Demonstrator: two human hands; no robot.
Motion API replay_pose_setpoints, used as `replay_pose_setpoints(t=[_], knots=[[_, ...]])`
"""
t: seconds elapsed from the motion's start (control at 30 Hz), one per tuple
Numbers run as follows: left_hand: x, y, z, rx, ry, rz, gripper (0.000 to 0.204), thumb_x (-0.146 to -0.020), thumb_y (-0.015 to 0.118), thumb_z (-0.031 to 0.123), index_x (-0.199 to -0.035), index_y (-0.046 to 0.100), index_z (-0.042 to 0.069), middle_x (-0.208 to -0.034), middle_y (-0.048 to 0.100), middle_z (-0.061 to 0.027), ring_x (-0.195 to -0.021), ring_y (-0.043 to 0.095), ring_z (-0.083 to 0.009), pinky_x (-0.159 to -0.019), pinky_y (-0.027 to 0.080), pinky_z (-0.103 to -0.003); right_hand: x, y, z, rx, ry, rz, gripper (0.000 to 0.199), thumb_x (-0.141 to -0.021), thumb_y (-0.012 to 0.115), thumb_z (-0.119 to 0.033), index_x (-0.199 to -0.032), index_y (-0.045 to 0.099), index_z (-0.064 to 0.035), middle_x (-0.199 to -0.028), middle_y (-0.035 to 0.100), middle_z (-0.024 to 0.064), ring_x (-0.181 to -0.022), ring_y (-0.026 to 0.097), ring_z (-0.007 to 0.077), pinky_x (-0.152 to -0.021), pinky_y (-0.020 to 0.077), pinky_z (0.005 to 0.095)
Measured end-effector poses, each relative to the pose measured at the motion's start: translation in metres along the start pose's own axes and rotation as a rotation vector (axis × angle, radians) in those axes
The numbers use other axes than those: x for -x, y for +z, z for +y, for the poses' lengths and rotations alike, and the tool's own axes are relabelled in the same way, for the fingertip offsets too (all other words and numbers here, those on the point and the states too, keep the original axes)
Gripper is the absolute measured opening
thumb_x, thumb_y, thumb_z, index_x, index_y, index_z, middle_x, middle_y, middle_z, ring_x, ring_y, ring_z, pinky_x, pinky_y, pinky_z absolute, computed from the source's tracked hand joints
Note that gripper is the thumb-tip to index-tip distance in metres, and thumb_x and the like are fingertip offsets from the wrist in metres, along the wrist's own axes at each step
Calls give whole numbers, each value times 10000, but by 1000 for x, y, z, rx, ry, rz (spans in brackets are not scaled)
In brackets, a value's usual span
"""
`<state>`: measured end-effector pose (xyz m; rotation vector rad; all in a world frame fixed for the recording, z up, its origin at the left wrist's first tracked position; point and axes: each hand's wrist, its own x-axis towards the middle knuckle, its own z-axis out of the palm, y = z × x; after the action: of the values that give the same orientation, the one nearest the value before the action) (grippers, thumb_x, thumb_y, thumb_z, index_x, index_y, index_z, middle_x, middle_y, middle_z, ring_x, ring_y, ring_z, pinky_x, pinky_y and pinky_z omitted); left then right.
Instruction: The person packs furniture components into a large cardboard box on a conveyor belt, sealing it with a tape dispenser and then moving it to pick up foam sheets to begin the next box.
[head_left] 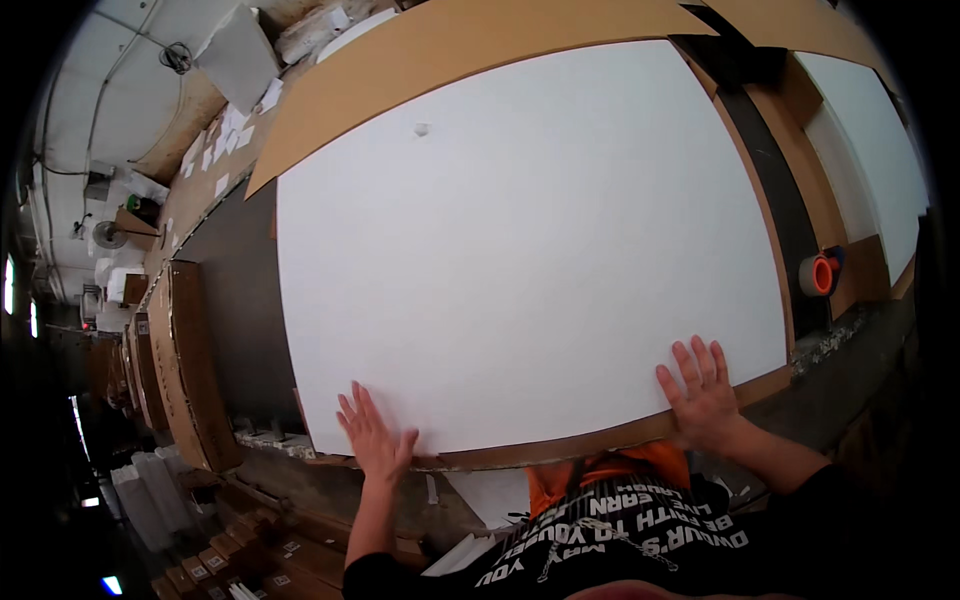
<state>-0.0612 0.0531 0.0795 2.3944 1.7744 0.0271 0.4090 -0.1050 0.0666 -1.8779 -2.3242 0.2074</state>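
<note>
A large white sheet, perhaps foam board [530, 240], lies over brown cardboard [480, 60] on the dark worktop [240, 290]. My left hand [376, 438] rests at its near left corner, fingers spread and holding nothing. Near the front right edge, my right hand [700, 395] lies on the white surface with its fingers stretched out. A small white scrap [421, 129] sits on the sheet toward its far side. What lies under the white sheet is mostly hidden.
At the right, a tape roll with an orange core [820, 274] stands beside an open carton holding another white panel [870, 150]. Long brown cartons [195, 370] stand at the left end of the table. A fan [110, 235] is farther left.
</note>
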Motion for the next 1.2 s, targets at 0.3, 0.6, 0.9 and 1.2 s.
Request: replay_pose_setpoints(t=[0.3, 0.6, 0.9, 1.2], knots=[[22, 72, 106, 273, 91, 402, 890, -928, 358, 639, -1507, 229, -25, -1555, 202, -291, -1441, 137, -497, -1159, 62, -594, -1, 14, 3, 113, -240, -113, 897, -754, 737, -413, -1467, 347, -33, -1478, 314, 326, -1390, 246, 518, -1096, 169, 681], [24, 43, 152, -99, -19, 80, 837, -897, 464, 608, -1435, 384, -29, -1536, 241, -299, -1423, 161, -524, -1129, 119, -622, -271, -85, 440, -679, 853, 750, 688, -873, 639, -520, -1276, 476, 14, -1134, 580, 181, -1047, 552, 304, -932, 416, 369], [15, 45, 156, -83, 6, 89, 784, -876, 530, 585, -1413, 442, 21, -1521, 283, -277, -1408, 196, -526, -1114, 164, -626, -396, -65, 589, -1078, 690, 512, 227, -809, 586, -103, -995, 624, 20, -855, 645, 135, -768, 636, 261, -671, 500, 400], [22, 30, 166, -111, -41, 112, 779, -863, 551, 585, -1415, 459, 42, -1526, 288, -258, -1415, 198, -506, -1116, 151, -627, -305, -63, 465, -596, 436, 858, 244, -914, 616, -145, -1067, 597, 44, -934, 664, 78, -830, 621, 143, -732, 491, 295]])
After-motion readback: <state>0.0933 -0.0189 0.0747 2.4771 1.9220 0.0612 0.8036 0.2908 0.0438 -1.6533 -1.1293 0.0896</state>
